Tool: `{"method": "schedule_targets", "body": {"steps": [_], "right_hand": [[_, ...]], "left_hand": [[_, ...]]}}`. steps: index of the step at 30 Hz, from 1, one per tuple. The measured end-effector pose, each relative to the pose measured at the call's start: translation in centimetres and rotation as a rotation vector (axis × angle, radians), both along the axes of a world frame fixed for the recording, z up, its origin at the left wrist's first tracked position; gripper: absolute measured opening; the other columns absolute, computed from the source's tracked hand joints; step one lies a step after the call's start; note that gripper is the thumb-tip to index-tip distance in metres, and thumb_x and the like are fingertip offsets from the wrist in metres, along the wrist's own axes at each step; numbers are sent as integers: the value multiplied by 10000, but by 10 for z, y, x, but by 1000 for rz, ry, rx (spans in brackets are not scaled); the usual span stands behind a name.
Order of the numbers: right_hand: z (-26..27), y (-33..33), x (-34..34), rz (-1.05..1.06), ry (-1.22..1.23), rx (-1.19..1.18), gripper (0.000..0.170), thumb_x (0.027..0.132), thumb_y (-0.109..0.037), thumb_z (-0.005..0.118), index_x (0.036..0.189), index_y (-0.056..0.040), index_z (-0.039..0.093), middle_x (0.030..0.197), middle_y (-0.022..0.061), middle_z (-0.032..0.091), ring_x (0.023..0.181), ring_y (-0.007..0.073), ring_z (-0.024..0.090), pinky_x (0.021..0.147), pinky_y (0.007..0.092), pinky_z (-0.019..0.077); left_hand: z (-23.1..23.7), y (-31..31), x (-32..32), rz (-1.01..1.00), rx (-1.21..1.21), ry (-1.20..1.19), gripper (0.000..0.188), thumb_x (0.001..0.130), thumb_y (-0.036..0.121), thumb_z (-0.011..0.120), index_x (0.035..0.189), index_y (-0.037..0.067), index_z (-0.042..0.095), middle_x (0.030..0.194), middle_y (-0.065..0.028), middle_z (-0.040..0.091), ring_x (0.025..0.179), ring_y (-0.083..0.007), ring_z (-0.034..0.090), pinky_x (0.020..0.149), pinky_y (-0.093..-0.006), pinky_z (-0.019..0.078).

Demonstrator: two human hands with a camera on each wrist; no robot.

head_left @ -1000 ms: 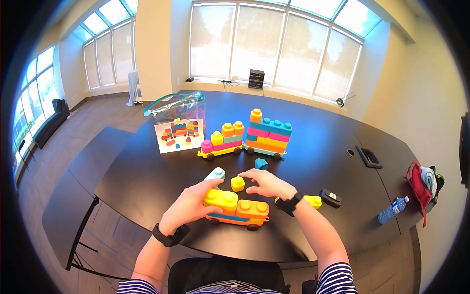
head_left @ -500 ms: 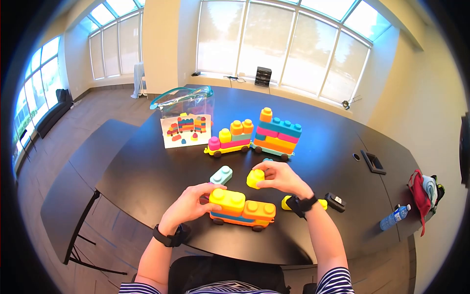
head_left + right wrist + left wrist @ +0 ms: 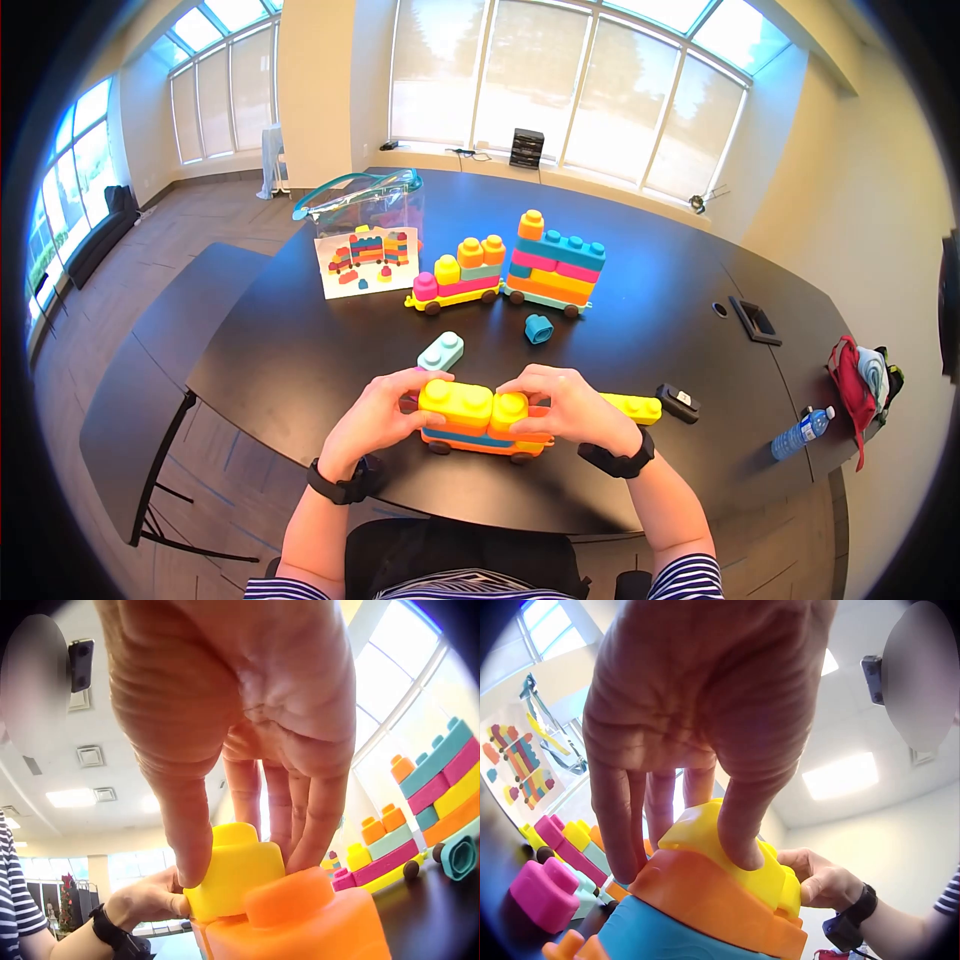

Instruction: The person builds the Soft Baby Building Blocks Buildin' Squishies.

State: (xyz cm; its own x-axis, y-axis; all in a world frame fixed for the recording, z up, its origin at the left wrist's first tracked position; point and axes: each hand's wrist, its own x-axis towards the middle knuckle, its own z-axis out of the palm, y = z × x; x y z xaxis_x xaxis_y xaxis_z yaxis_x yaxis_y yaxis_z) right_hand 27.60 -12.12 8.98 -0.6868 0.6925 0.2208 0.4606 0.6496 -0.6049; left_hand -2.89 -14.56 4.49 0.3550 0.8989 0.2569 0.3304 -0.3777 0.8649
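Observation:
A toy wagon of building blocks [image 3: 478,441], with orange and blue layers on dark wheels, stands on the table in front of me. My left hand [image 3: 375,410] holds its left end, thumb and fingers on either side of the long yellow block [image 3: 455,401] on top. Between the thumb and fingers of my right hand [image 3: 572,402] is a small one-stud yellow block [image 3: 238,874]. It sits right beside the long yellow one, over the orange block [image 3: 300,919], whose near stud shows in the right wrist view. A pink block [image 3: 546,894] lies near my left fingertips.
Behind my hands lie a mint block [image 3: 440,351] and a teal block [image 3: 539,329]. Farther back stand two joined block wagons [image 3: 553,275] and a clear bag [image 3: 400,205] with a picture card. On the right are a yellow piece [image 3: 637,407], a black case [image 3: 679,402] and a water bottle [image 3: 803,433].
My right hand has picked up the small yellow block from the table and brought it left and down onto the wagon, beside the long yellow block. My left hand stays at the wagon.

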Motion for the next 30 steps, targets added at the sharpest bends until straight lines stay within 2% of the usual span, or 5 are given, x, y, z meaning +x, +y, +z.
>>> {"method": "schedule_targets", "body": {"steps": [13,15,20,23,30], "right_hand": [[8,34,20,112,-11,-311,515,886,-163,870,1366,-74,708,1200,50,740,1038,186,723,929,347,591],[10,61,29,-49,-3,-329,460,955,-160,800,1396,-82,697,1220,89,739,1045,180,733,915,330,587],[-30,142,37,-431,-236,99,742,903,-294,830,1556,-101,535,1447,252,621,1297,372,643,1100,461,516],[-71,190,44,-373,-356,64,815,890,-295,832,1597,-104,476,1548,290,520,1421,427,528,1167,494,463],[-75,180,25,-463,-475,-49,667,806,-188,889,1391,-118,575,1257,223,722,1237,405,673,1037,485,550]], "left_hand": [[-2,-1,1,-7,-6,-30,557,850,12,844,1381,54,680,1186,-123,763,1057,-235,754,956,-375,611],[-1,-1,2,-5,-3,-23,557,849,12,845,1380,60,683,1180,-124,765,1052,-237,757,955,-375,611],[-2,-2,2,11,1,-17,556,848,17,850,1377,80,692,1179,-127,766,1042,-242,761,951,-373,611],[-3,-3,2,27,9,-13,558,848,21,854,1379,87,693,1180,-127,766,1044,-247,762,951,-375,611],[0,-4,4,41,9,5,556,847,27,852,1377,84,692,1183,-127,767,1052,-253,764,954,-381,612]]}}
